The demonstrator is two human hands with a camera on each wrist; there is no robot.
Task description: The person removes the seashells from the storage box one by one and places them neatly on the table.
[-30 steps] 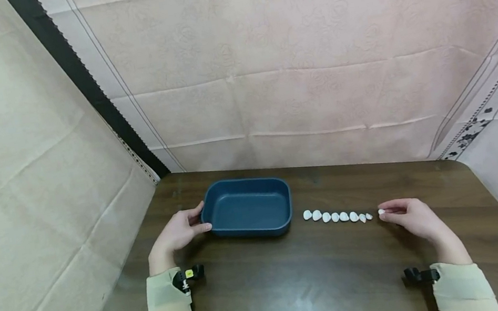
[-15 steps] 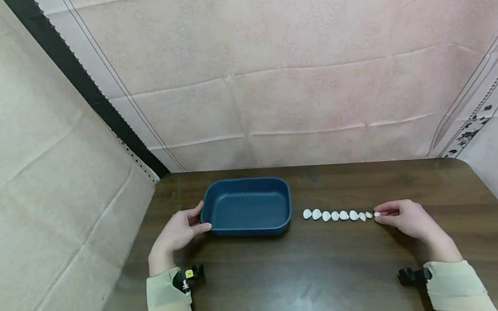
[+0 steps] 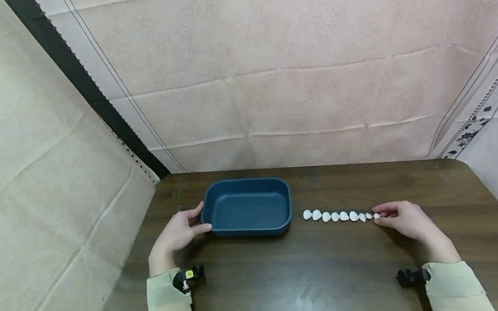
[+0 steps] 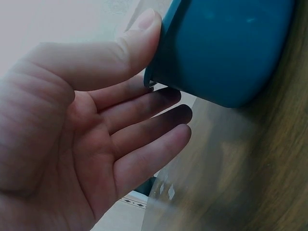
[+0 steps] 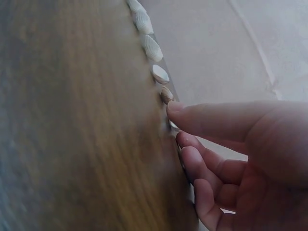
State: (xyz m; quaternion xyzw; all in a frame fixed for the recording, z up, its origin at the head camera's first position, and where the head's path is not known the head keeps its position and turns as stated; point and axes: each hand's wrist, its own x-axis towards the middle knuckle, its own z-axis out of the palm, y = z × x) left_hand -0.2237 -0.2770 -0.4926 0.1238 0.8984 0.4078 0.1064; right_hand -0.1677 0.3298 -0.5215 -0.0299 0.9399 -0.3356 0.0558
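In the head view my left hand point(image 3: 178, 236) is at the left end of a dark blue rectangular tray point(image 3: 249, 231), thumb and index finger touching its side. The left wrist view has the thumb at the tray's rim, with the other fingers nearly straight below it. My right hand point(image 3: 405, 218) pinches a small white seashell point(image 3: 376, 216) at the right end of a row of white seashells point(image 3: 335, 216). In the right wrist view, the thumb and fingers mostly cover that shell; ribbed seashells point(image 5: 153, 48) line up beyond it.
The brown wooden table point(image 3: 276, 284) has its back edge against a pale cloth wall point(image 3: 306, 89). Another cloth wall point(image 3: 38, 217) rises on the left, and one more stands on the right. Black wrist mounts point(image 3: 413, 277) stick out from the sleeves.
My right hand has moved a little left with the seashell, bringing it up to the row's right end, then slightly nearer me. My left hand and the tray have stayed in place.
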